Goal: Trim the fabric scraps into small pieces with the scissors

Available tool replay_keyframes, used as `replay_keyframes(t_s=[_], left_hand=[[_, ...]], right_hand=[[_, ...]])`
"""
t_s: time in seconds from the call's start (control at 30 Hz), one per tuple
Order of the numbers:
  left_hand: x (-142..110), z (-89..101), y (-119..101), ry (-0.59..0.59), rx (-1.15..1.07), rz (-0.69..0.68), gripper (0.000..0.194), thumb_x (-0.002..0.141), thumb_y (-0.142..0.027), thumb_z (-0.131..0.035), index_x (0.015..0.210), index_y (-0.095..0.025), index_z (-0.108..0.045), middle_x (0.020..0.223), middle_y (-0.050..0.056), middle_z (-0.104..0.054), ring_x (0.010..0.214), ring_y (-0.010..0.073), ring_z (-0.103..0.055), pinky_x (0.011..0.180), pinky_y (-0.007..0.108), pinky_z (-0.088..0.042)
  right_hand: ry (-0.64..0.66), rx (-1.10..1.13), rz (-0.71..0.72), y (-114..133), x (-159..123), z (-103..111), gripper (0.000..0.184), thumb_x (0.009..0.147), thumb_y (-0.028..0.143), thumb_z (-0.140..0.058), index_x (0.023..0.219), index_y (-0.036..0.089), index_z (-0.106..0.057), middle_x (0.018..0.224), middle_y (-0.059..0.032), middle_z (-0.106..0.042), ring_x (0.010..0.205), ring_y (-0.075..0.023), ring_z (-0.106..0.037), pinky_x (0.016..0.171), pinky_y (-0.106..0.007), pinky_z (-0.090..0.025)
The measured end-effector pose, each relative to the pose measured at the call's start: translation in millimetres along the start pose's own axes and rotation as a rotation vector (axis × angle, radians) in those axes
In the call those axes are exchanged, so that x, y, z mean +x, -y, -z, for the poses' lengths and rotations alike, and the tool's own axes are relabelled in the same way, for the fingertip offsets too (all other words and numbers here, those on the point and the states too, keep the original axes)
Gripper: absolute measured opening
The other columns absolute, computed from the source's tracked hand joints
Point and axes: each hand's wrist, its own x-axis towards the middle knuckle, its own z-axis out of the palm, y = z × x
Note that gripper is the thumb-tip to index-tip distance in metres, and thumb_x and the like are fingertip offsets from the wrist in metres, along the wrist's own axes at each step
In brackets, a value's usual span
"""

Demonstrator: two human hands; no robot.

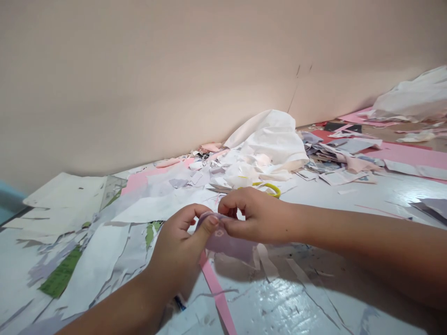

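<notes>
A small piece of purple paper with a pale mark on it is held up above the table, between both hands. My left hand pinches its left end, thumb on the near face. At its upper edge, the bent fingers of my right hand are closed on the same piece; their tips are partly hidden. A pink paper strip runs below the purple piece towards the near edge of the view. Just behind my right hand lie scissors with a yellow handle, partly covered by that hand.
White paper sheets and green scraps lie on the left. A crumpled white sheet rises against the wall. Piled paper strips and pink sheets spread to the right on the white tabletop.
</notes>
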Motion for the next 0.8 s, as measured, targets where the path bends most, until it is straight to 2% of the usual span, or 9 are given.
replay_keyframes(t_s=[0.13, 0.23, 0.33, 0.4, 0.47, 0.57, 0.67, 0.8], left_hand=[[2, 3.5, -1, -0.133, -0.018, 0.055, 0.028, 0.072, -0.049, -0.056, 0.075, -0.022, -0.057, 0.067, -0.003, -0.056, 0.061, 0.012, -0.048, 0.055, 0.023, -0.038], [4, 4.5, 1, -0.134, -0.079, 0.042, 0.028, 0.07, -0.049, -0.058, 0.076, -0.023, -0.058, 0.07, -0.003, -0.057, 0.063, 0.0121, -0.049, 0.056, 0.022, -0.039], [7, 5.9, 2, -0.104, -0.076, 0.07, 0.028, 0.067, -0.048, -0.062, 0.075, -0.022, -0.059, 0.07, -0.002, -0.058, 0.063, 0.0131, -0.051, 0.056, 0.023, -0.039], [8, 8.1, 3, -0.148, -0.056, 0.057, 0.027, 0.066, -0.047, -0.063, 0.072, -0.021, -0.06, 0.07, -0.001, -0.059, 0.063, 0.013, -0.051, 0.056, 0.023, -0.039], [10, 10.9, 4, -0.219, -0.083, 0.02, 0.025, 0.066, -0.045, -0.064, 0.071, -0.021, -0.06, 0.07, -0.002, -0.059, 0.064, 0.0121, -0.051, 0.057, 0.022, -0.04], [14, 13.9, 5, -0.277, -0.192, -0.003, 0.023, 0.066, -0.043, -0.066, 0.073, -0.022, -0.059, 0.07, -0.003, -0.059, 0.065, 0.0112, -0.051, 0.058, 0.021, -0.041], [18, 15.0, 6, -0.243, -0.268, 0.022, 0.022, 0.066, -0.041, -0.067, 0.07, -0.021, -0.059, 0.065, -0.004, -0.057, 0.061, 0.0101, -0.05, 0.057, 0.02, -0.04], [21, 16.8, 6, -0.097, -0.291, 0.074, 0.021, 0.066, -0.041, -0.066, 0.073, -0.021, -0.062, 0.066, -0.003, -0.06, 0.063, 0.0118, -0.052, 0.058, 0.021, -0.041]], right_hand=[[0.072, -0.008, -0.048, -1, 1, 7, 0.012, 0.07, 0.027, -0.051, 0.061, 0.019, -0.049, 0.053, 0.0062, -0.044, 0.048, -0.007, -0.04, 0.04, -0.018, -0.026], [0.09, 0.02, -0.057, -3, 2, 9, 0.016, 0.07, 0.025, -0.049, 0.057, 0.018, -0.044, 0.049, 0.007, -0.038, 0.046, -0.0059, -0.036, 0.04, -0.017, -0.025], [0.093, 0.034, -0.077, -5, 4, 9, 0.014, 0.07, 0.025, -0.05, 0.057, 0.018, -0.048, 0.05, 0.0068, -0.04, 0.047, -0.0063, -0.037, 0.04, -0.018, -0.025], [0.097, 0.076, -0.108, -7, 4, 9, 0.01, 0.07, 0.028, -0.053, 0.066, 0.02, -0.055, 0.054, 0.006, -0.046, 0.05, -0.0075, -0.042, 0.042, -0.018, -0.029], [0.081, 0.149, -0.147, -10, 5, 9, 0.013, 0.072, 0.033, -0.054, 0.076, 0.021, -0.059, 0.06, 0.0046, -0.052, 0.053, -0.0089, -0.045, 0.044, -0.019, -0.032], [0.017, 0.288, -0.179, -18, 8, 8, 0.018, 0.075, 0.037, -0.053, 0.079, 0.02, -0.059, 0.065, 0.003, -0.054, 0.053, -0.0094, -0.047, 0.045, -0.02, -0.033], [-0.015, 0.354, -0.166, -24, 10, 6, 0.017, 0.074, 0.036, -0.055, 0.072, 0.019, -0.057, 0.062, 0.003, -0.054, 0.053, -0.0095, -0.047, 0.047, -0.02, -0.033], [-0.03, 0.354, -0.168, -26, 10, 5, 0.015, 0.073, 0.033, -0.056, 0.07, 0.019, -0.056, 0.06, 0.0034, -0.053, 0.054, -0.0098, -0.048, 0.048, -0.02, -0.033]])
